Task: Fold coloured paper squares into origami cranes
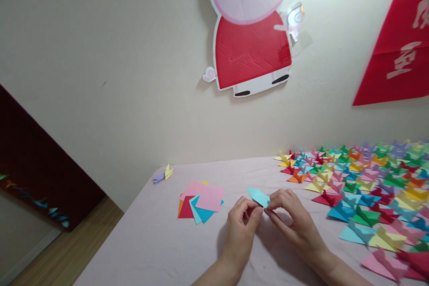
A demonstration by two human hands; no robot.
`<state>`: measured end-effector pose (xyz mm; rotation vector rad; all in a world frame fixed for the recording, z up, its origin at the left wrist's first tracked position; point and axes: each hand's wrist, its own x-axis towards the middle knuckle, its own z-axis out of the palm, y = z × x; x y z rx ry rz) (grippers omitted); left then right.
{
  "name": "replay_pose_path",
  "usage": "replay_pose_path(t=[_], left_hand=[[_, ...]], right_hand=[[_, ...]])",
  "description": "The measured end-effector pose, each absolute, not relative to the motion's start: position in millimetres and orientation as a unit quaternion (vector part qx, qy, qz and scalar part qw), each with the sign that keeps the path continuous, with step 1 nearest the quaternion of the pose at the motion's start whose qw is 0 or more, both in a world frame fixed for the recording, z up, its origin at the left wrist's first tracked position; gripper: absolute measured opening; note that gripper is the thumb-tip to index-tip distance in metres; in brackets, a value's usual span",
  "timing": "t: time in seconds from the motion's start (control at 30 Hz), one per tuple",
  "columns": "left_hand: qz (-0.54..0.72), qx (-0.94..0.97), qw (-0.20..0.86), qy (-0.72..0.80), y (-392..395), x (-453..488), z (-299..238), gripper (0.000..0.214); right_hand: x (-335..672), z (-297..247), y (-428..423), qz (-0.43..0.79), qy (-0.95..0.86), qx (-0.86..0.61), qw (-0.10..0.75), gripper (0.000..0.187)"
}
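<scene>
A light blue folded paper [258, 196] is held between my two hands above the pale cloth, its pointed end facing away from me. My left hand [243, 228] pinches its near left edge between thumb and fingers. On the near right edge, my right hand [295, 223] pinches it the same way, fingertips close to the left thumb. The fingers hide the paper's near end. Left of my hands lies a loose pile of square paper sheets, with a pink sheet [209, 198] on top, a red sheet [186, 208] and blue ones beneath.
Many folded paper cranes [358, 232] in mixed colours stand in rows on the right of the cloth-covered table [134, 250]. Two folded papers, one yellow [168, 172] and one purple [158, 178], lie at the far left corner. The wall bears a cartoon pig cutout [253, 53].
</scene>
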<state>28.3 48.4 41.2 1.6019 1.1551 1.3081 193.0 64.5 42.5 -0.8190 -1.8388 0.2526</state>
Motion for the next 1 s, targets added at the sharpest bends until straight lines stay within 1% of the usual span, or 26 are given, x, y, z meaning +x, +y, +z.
replay_pose_path(t=[0.1,0.23,0.3,0.47,0.8,0.9,1.0], left_hand=[[0.512,0.604,0.392,0.468,49.0,29.3,39.6,0.022],[0.499,0.603,0.382,0.492,52.6,26.8,39.4,0.019],[0.486,0.619,0.359,0.502,53.6,25.1,40.6,0.019],[0.441,0.680,0.285,0.512,52.4,22.5,46.2,0.014],[0.458,0.687,0.273,0.493,50.7,22.1,50.0,0.012],[0.466,0.682,0.283,0.488,50.6,22.7,49.6,0.012],[0.478,0.671,0.302,0.479,52.0,23.7,47.1,0.012]], right_hand=[[189.2,43.4,62.4,0.044,-0.804,-0.337,0.488,0.013],[185.5,41.9,59.9,0.005,-0.819,-0.346,0.458,0.010],[185.7,41.0,59.3,-0.016,-0.810,-0.355,0.466,0.011],[189.3,40.3,60.4,-0.045,-0.774,-0.398,0.490,0.023],[191.3,37.7,62.6,-0.002,-0.777,-0.406,0.481,0.014],[192.3,36.5,63.7,0.044,-0.777,-0.412,0.474,0.012],[193.0,37.5,64.4,0.131,-0.766,-0.415,0.473,0.010]])
